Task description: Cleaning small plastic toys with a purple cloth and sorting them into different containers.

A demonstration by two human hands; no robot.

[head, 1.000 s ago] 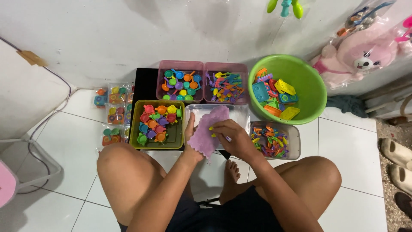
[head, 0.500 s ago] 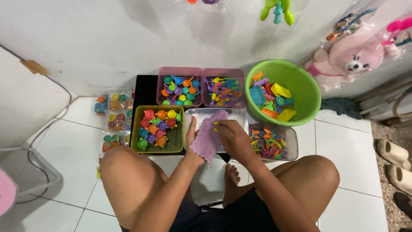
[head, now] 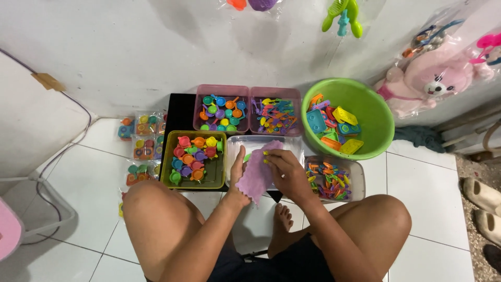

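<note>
White tiled floor [head: 428,172] by white wall. Left hand [head: 237,169] holds soft purple cloth [head: 257,169] over clear plastic tray [head: 255,142], fingers clamped on its edge. Right hand [head: 284,167] presses cloth, fingers together on it. Yellow-green tub of toy cups [head: 193,159] left of tray; green plastic basin [head: 348,117] right-rear. Wiping looks midway; tubs full.

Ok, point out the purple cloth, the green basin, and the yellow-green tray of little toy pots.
purple cloth [head: 257,176], head view, middle of the fabric between the hands.
green basin [head: 377,108], head view, bare inner wall on the right side.
yellow-green tray [head: 213,177], head view, bare floor near its right wall.
</note>
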